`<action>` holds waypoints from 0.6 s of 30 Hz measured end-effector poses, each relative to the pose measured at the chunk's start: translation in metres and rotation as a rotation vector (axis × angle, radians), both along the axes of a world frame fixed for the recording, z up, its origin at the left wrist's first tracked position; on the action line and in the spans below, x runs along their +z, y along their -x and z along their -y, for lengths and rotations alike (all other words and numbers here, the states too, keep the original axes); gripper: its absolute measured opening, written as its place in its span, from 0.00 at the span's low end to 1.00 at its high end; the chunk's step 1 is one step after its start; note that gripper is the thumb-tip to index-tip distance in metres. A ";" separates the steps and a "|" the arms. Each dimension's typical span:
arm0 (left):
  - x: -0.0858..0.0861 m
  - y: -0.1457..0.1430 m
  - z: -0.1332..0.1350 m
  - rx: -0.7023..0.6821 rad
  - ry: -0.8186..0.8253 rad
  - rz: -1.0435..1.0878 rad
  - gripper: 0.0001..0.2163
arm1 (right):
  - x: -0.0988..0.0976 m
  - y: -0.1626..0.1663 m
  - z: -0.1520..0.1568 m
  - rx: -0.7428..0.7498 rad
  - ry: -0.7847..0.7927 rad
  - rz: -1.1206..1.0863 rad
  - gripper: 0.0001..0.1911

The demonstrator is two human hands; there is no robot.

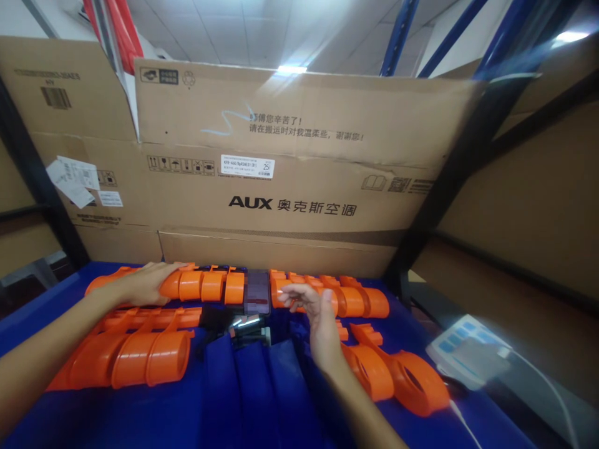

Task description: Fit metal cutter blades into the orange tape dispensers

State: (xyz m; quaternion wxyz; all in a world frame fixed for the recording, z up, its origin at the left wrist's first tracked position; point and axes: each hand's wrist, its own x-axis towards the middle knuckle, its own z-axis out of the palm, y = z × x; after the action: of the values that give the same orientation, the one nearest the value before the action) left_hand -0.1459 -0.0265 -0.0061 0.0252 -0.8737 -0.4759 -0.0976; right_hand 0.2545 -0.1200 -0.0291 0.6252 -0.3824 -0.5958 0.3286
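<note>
My left hand (152, 284) reaches to the back left, with its fingers and thumb around an orange plastic ring (170, 287) at the end of a row of similar rings. Part of its grip is hidden. In the middle right, my right hand (319, 321) is held up with fingers apart and nothing visible in it, in front of the back-right row of orange rings (352, 302). Between the hands a dark phone-like device (257, 292) stands upright. Dark blue cloth straps (255, 386) lie in front of it, near small shiny metallic pieces (248, 325).
More orange rings with tabs lie front left (154, 358) and front right (416, 380) on the blue surface (154, 418). A large cardboard panel (299, 149) walls off the back. Black frame posts (440, 181) flank it. A white device (470, 352) with a cord sits right.
</note>
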 end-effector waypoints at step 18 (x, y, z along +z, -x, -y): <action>0.049 -0.131 0.081 -0.582 -0.095 0.222 0.39 | -0.002 0.004 -0.006 0.005 0.066 0.051 0.24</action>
State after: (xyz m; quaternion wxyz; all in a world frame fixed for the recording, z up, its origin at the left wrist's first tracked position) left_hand -0.0149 -0.1076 0.0429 -0.0151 -0.9551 -0.2008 -0.2175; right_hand 0.2504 -0.1143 -0.0316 0.5960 -0.4095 -0.6013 0.3398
